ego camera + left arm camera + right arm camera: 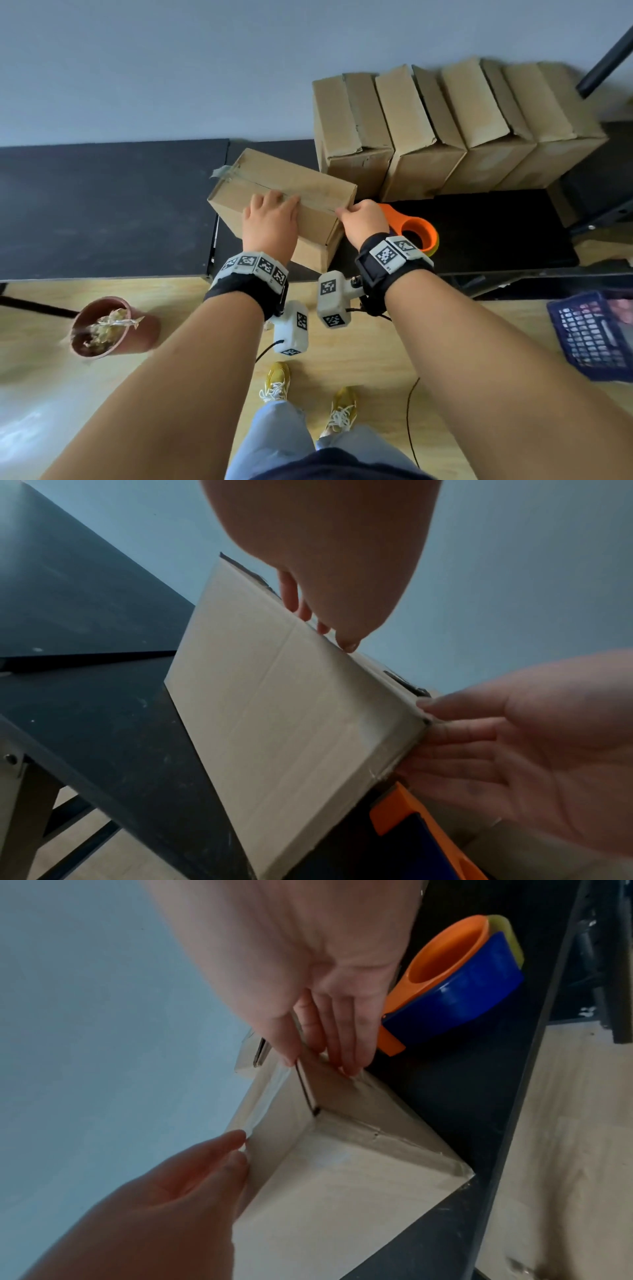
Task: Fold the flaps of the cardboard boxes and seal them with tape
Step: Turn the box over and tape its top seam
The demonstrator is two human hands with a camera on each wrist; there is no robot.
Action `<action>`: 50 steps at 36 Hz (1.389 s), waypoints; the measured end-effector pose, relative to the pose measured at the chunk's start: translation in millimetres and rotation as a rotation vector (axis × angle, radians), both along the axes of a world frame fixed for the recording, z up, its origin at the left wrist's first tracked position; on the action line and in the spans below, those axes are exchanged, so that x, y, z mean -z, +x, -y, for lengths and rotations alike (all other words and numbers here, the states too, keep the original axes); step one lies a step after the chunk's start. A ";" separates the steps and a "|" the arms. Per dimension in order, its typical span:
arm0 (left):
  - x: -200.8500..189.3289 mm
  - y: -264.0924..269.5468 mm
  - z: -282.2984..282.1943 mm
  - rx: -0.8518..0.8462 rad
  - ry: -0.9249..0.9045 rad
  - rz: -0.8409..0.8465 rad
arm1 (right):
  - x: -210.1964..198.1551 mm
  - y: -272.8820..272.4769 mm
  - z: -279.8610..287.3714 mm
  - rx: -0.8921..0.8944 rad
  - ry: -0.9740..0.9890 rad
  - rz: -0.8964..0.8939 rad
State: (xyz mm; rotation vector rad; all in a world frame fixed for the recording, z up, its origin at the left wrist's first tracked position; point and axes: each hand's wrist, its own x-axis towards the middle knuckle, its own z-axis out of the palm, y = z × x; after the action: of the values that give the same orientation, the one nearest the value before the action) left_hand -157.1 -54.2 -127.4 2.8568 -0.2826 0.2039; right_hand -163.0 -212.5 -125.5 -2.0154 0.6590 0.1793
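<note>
Now the left hand (270, 222) and right hand (364, 219) press straight fingers (286, 202) on the taped box (294, 176).

1. Head view: faces forward and steeply down over both forearms onto the near edge of the black table (102, 205); wall above, floor below.
2. Left wrist view: very close, under the left hand (325, 547), looks up along the near side of the cardboard box (291, 723) toward the wall.
3. Right wrist view: close, under the right hand (308, 947), faces the box's right end; tape dispenser (472, 988) just behind.
4. Overlap: all three catch box, both hands, dispenser, table.
</note>
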 end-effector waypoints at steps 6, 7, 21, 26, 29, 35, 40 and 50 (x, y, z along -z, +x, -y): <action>-4.0 12.4 -22.5 0.002 -0.072 -0.017 | -13.2 5.9 -9.9 0.030 -0.220 0.045; -3.7 14.5 -27.0 -0.003 -0.084 -0.025 | -17.6 5.7 -12.9 0.019 -0.258 0.067; -23.1 73.4 -95.9 -0.363 -0.385 -0.276 | -25.9 17.7 -82.0 -0.174 -0.370 0.185; -16.0 100.4 -111.1 -0.468 -0.579 -0.565 | -20.8 26.2 -94.5 -0.136 -0.442 0.209; -15.8 110.8 -115.0 -0.443 -0.646 -0.601 | -21.6 33.7 -101.0 -0.135 -0.494 0.213; -7.7 125.3 -121.7 -0.497 -0.948 -0.613 | -20.4 49.3 -111.3 -0.157 -0.614 0.242; -1.1 132.8 -126.3 -0.462 -1.049 -0.597 | -14.6 55.4 -122.5 -0.180 -0.739 0.240; 7.7 136.3 -123.8 -0.336 -0.860 -0.480 | 1.9 45.7 -130.8 -0.165 -0.749 0.291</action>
State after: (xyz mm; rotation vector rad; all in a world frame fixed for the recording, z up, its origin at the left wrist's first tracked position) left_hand -20.7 69.6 -135.1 1.9853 0.3161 -0.2480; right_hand -117.3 -81.7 -127.4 -2.7422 0.3958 -0.3098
